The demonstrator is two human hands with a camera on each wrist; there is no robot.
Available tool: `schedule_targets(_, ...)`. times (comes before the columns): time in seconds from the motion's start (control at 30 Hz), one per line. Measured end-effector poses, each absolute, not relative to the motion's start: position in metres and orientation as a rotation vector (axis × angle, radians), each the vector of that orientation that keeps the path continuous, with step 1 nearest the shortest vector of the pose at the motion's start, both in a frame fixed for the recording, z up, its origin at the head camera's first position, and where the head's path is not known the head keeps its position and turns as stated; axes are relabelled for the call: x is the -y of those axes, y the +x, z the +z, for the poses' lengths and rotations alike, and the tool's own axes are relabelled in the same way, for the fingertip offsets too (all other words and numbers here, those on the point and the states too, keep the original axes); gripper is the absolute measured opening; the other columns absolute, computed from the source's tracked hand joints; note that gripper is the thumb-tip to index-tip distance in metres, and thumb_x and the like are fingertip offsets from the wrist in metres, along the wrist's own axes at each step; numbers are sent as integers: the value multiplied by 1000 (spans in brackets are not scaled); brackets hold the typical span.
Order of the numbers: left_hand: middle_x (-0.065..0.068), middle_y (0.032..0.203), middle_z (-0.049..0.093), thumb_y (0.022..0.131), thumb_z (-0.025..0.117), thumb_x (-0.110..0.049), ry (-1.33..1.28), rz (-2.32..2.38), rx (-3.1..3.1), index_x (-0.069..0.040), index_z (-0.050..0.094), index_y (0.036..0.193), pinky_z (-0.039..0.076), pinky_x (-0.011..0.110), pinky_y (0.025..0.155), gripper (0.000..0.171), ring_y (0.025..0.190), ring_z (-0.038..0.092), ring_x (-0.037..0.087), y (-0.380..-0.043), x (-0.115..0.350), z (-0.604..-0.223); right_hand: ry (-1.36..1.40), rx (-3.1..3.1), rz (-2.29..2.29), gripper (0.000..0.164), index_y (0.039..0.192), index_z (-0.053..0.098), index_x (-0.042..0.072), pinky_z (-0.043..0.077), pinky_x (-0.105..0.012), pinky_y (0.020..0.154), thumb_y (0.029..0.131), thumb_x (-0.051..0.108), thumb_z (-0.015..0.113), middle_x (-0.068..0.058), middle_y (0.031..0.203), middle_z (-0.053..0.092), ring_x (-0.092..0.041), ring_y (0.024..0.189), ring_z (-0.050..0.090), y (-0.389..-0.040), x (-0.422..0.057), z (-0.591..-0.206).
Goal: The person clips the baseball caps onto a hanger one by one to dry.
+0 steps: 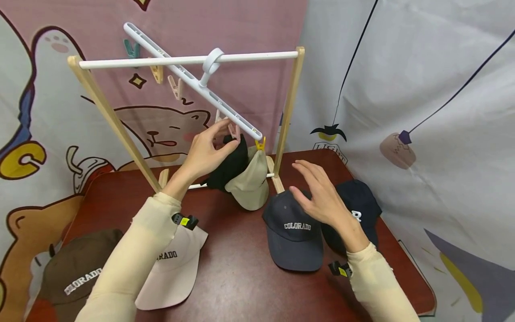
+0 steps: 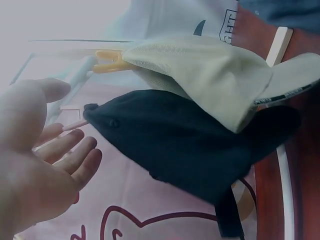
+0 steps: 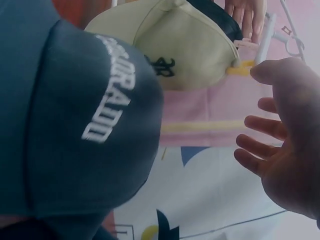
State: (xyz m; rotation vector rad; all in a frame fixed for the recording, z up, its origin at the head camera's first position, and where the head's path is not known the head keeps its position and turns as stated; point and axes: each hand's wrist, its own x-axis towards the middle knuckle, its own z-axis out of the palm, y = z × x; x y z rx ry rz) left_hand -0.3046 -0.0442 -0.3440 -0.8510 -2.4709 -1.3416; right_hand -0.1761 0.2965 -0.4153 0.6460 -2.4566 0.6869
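Note:
A white hanger [image 1: 201, 87] with clothespins hangs by its ring on a rack's bar. From a pink clothespin [image 1: 234, 130] near its right end hangs a black cap [image 2: 170, 140]. A beige cap [image 1: 250, 181] hangs beside it from a yellow clothespin [image 1: 260, 144]. My left hand [image 1: 207, 150] is at the pink clothespin, thumb and fingers spread apart in the left wrist view, fingertips close by the black cap's top. My right hand [image 1: 322, 197], fingers loosely bent and holding nothing, hovers over a dark grey cap [image 1: 295, 241] lettered COLORADO.
The rack's wooden posts [image 1: 289, 112] stand on the red-brown table [image 1: 233, 268]. A navy cap [image 1: 358, 201] lies at the right. A pale pink cap [image 1: 173, 273] and a brown cap [image 1: 76, 273] lie at the left, partly behind my left arm. Spare clothespins, such as a yellow one [image 1: 158, 74], hang on the hanger's left half.

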Motion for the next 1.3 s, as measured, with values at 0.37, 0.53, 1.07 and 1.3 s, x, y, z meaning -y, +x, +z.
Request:
schedule_targets(0.37, 13, 167, 62, 107, 78, -28, -871, -1258, 2507, -13, 51, 169, 51, 61, 123, 70, 155, 60, 35, -275, 82, -347, 522, 2676, 633, 59, 157, 60, 1, 45, -67, 124, 106, 24, 79, -24, 161, 60, -48, 153, 52, -174, -304, -429)
schedule_targets(0.53, 11, 179, 48, 109, 76, -32, -881, -1162, 2598, -17, 42, 175, 42, 64, 130, 76, 166, 46, 35, -256, 99, -354, 506, 2780, 580, 57, 155, 62, 1, 46, -66, 125, 108, 30, 76, -24, 159, 62, -47, 152, 54, -181, -298, -437)
schedule_targets(1.07, 13, 179, 47, 105, 81, -32, -865, -1075, 2615, -18, 43, 174, 30, 74, 131, 81, 165, 45, 40, -211, 131, -390, 631, 2827, 359, 28, 114, 84, 3, 57, -47, 88, 105, 29, 80, -15, 112, 85, -33, 97, 68, -204, -273, -453)
schedule_targets(1.3, 10, 177, 50, 104, 83, -31, -839, -1055, 2598, -18, 46, 173, 41, 69, 129, 80, 165, 47, 36, -186, 137, -401, 610, 2920, 342, 27, 110, 84, 4, 60, -47, 82, 105, 30, 79, -15, 107, 83, -32, 95, 70, -210, -265, -452)
